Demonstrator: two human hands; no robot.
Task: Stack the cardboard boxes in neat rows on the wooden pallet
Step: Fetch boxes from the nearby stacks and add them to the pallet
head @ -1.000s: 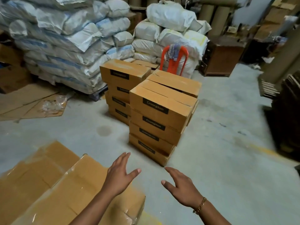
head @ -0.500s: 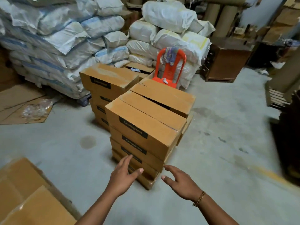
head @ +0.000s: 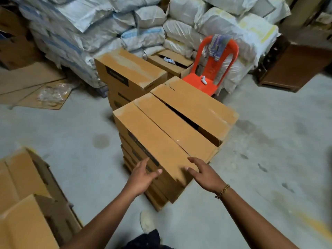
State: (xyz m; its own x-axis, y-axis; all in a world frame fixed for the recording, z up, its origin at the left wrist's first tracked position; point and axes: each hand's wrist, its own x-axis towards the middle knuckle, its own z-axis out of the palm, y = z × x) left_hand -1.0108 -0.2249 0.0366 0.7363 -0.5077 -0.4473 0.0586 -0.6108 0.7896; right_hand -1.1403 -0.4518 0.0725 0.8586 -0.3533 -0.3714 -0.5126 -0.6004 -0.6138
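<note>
Since half a second ago the nearest stack of cardboard boxes has drawn in close under me, and both grips, which then hovered short of it, are now at the near end of the top box. My left grip has straight fingers lying along the box's labelled side, with the thumb up by the top edge. My right grip, with a chain bracelet at the wrist, is spread flat over the near right corner. Both are apart and clamped on nothing; I cannot tell how firmly either one presses.

The top box is on the nearest stack, which stands on the concrete floor. Its long axis runs away from me and slants left. A second box lies parallel against it, and a third box lies past a dark gap.

The black label on the long left side is too blurred to read now; earlier it read Crompton. Another stack stands behind, a red plastic chair is beside it, and white sacks are piled beyond.
</note>
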